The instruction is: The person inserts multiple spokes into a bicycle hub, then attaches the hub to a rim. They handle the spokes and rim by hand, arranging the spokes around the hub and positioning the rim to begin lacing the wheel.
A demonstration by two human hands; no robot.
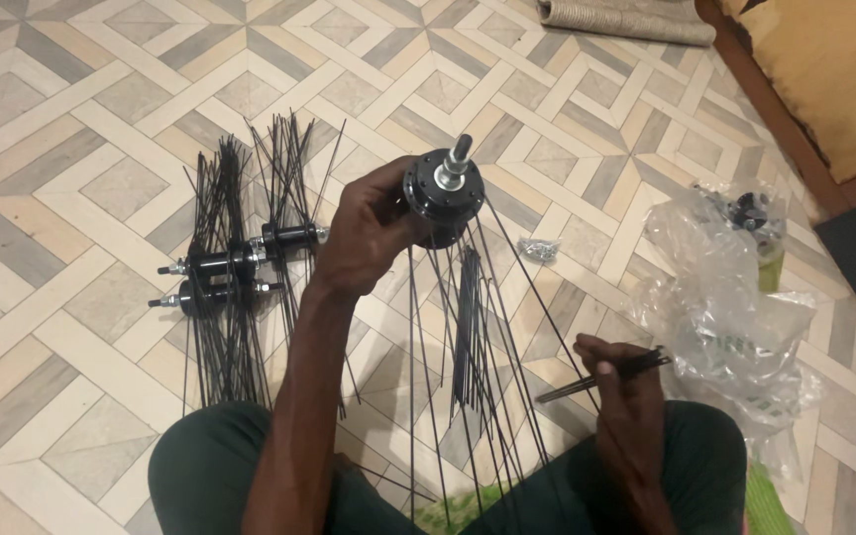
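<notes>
My left hand (374, 233) holds up a black wheel hub (443, 188) with a silver axle pointing upward. Several thin black spokes (468, 376) hang down from the hub's flange toward my lap. My right hand (616, 372), lower right, pinches a small bunch of loose black spokes (601, 376) that lie nearly level, their tips pointing left. A bundle of loose spokes (466, 307) lies on the floor between my hands.
Three black hubs with spokes fitted (235, 267) lie on the patterned tile floor at left. A small pile of silver nipples (539, 249) sits right of the held hub. A crumpled clear plastic bag (735, 307) lies at right, and a rolled mat (626, 20) at top.
</notes>
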